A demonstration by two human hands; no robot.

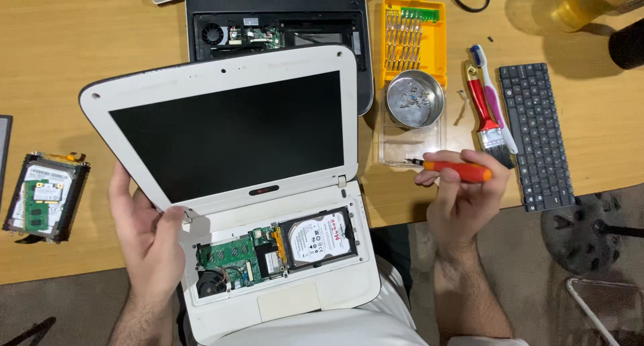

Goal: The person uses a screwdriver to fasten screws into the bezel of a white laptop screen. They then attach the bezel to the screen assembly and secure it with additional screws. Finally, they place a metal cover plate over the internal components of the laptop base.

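A small white laptop (pixel 221 111) lies open across my lap and the table edge. Its keyboard is off, so a green circuit board (pixel 231 252), a fan and a silver hard drive (pixel 318 237) show in the base. My left hand (pixel 144 232) grips the laptop at its left hinge corner, thumb on the lid's lower edge. My right hand (pixel 463 198) is raised to the right of the laptop and holds an orange-handled screwdriver (pixel 453 169) with its tip pointing left.
A second dark laptop base (pixel 275 24) lies behind the lid. A yellow bit set (pixel 412 37), a metal bowl of screws (pixel 414 98), a paintbrush, a toothbrush and a loose black keyboard (pixel 535 135) sit at right. A drive with green boards (pixel 43 197) lies at left.
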